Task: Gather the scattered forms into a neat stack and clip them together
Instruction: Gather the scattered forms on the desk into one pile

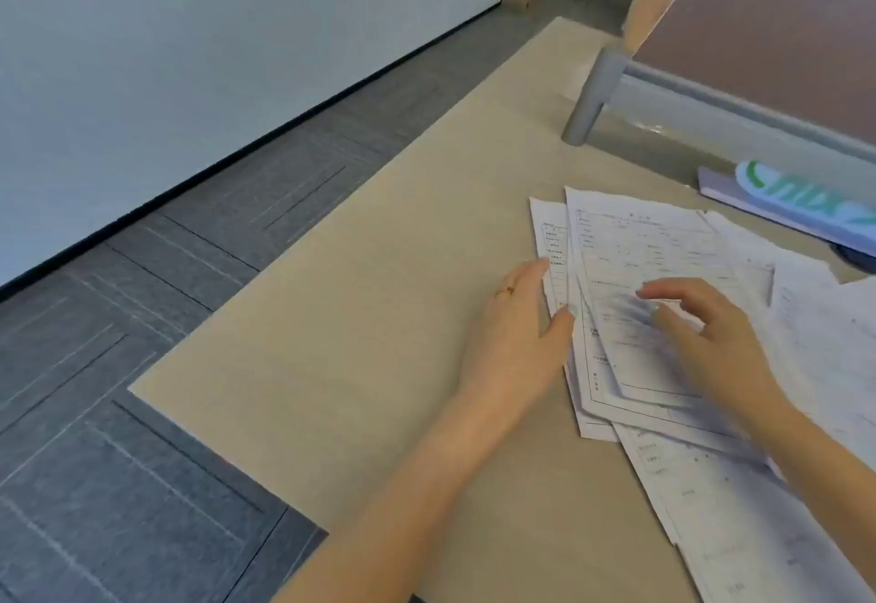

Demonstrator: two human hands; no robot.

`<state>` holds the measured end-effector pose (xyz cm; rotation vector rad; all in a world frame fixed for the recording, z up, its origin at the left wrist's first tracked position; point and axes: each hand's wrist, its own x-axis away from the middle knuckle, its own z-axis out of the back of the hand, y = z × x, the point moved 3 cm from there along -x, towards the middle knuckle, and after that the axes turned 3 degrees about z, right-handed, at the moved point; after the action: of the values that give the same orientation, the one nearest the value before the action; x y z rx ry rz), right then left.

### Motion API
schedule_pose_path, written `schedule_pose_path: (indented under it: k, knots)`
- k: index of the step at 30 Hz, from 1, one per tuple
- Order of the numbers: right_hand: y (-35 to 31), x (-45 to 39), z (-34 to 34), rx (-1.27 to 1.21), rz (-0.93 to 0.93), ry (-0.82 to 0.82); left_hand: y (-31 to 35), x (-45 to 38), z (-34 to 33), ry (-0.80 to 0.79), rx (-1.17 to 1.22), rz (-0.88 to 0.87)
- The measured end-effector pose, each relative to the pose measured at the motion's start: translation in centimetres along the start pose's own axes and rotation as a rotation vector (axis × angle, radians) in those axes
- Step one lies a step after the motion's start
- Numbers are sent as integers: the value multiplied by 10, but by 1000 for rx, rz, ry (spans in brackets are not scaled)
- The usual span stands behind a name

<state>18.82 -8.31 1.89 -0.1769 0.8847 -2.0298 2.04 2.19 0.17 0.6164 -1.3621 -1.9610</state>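
- The gathering step is in hand: the forms (654, 270) lie fanned and overlapping on the tabletop (379, 318), not yet squared, and no clip shows in view.
- The forms sit at the right part of the tabletop, just in front of a lilac book (777, 209) with green lettering; further sheets trail from that pile toward the near right edge.
- The left hand (516, 332) rests flat against the left edge of the forms, fingers spread and extended, thumb touching the paper edge; it holds nothing. A ring shows on one finger.
- The right hand (711, 332) hovers over the top of the forms with fingers loosely curled and apart, fingertips near or on the top sheet; it grips nothing that I can see.
- Both forearms reach in from the near side, converging on the forms.
- The next move likely calls for pushing the sheets inward from both sides, drawing in the outlying sheets, then lifting and tapping the edges even before clipping.
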Motion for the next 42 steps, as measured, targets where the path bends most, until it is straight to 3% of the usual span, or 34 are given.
schedule_pose_path:
  k: [5, 10, 14, 18, 25, 33, 37, 42]
  knots:
    - [31, 35, 10, 303, 233, -109, 10, 16, -44, -64, -141, 4]
    - [57, 78, 46, 283, 81, -143, 12, 35, -73, -64, -399, 61]
    - [78, 99, 65, 295, 47, -192, 21, 36, -76, -25, -451, 105]
    - [93, 116, 63, 348, 71, -310, 34, 35, -81, -31, -438, 118]
    - [100, 110, 67, 313, 149, -283, 38, -8, -70, 89, -294, 269]
    - [114, 82, 78, 297, 269, -572, 30, -78, -77, 157, -85, 289]
    - [117, 91, 70, 368, 368, -529, 14, -86, -84, 92, -146, 273]
    - [113, 95, 72, 304, 347, -463, 8, -79, -86, 146, -222, 226]
